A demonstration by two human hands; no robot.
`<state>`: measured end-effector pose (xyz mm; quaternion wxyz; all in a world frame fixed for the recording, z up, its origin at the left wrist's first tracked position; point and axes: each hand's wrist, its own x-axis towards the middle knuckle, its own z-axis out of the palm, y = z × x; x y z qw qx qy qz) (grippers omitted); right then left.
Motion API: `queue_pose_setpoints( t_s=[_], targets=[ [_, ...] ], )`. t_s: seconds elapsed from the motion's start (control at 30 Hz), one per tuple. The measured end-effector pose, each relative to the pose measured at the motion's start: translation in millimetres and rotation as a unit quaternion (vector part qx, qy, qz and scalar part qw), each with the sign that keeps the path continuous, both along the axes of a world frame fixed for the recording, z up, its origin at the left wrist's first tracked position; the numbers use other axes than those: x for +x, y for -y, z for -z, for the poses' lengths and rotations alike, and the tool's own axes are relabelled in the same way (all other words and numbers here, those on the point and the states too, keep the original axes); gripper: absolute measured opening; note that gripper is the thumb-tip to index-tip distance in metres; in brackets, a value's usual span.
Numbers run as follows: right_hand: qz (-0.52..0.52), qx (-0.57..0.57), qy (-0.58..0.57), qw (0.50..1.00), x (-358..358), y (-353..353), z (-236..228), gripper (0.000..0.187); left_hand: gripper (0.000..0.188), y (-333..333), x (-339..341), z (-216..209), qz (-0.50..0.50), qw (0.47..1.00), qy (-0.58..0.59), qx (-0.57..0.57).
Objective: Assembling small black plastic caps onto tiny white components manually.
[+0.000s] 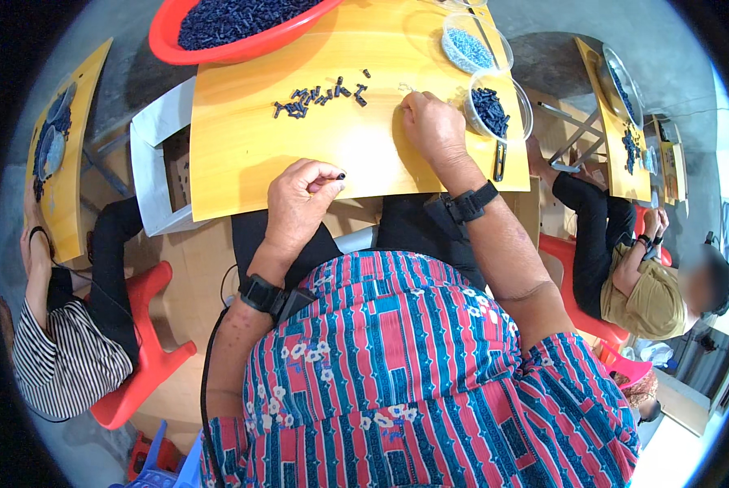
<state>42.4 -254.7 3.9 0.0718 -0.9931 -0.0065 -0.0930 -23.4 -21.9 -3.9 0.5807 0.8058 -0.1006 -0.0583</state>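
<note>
Black piece [341, 176] pinched in left hand [301, 200]; right hand [434, 128] curled, farther forward.

Workshop; yellow worktables [250, 167], red basin [206, 57] of parts [242, 23]

Hidden Fingertips, Cropped Edges

On the right side of the yellow wooden tabletop [275, 163], the bare right hand [434, 126] hid most of its fingertips; pale bits [407, 86] there were too small to identify. At the tabletop's near edge, the bare left hand [295, 199] covered most of a small black piece [341, 176]. Over its far-left corner, the frame's top edge cut off a round red plastic basin [165, 49]. Right of the tabletop, a khaki-shirted co-worker [649, 297] had a blurred face; left of it, a striped-topped co-worker [80, 350] was partly cropped.
</note>
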Motion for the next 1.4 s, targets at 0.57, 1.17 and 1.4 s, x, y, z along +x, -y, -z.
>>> queue_pose_setpoints(
  t_s=[0.57, 1.17, 1.4],
  targets=[
    [-0.246, 0.273, 0.001, 0.930, -41.7, -38.6, -11.7, 0.008, 0.012, -0.1, 0.5, 5.8, -0.022, 0.987, -0.089, -0.130],
    [-0.317, 0.143, 0.016, 0.938, -48.9, -51.5, -13.7, 0.013, 0.013, -3.8, 1.1, 12.5, -0.009, 0.972, -0.142, -0.185],
    [-0.318, 0.137, 0.019, 0.938, -49.1, -49.6, -12.5, 0.014, 0.013, -1.5, 0.2, 13.5, 0.000, 0.974, -0.139, -0.181]
  ],
)
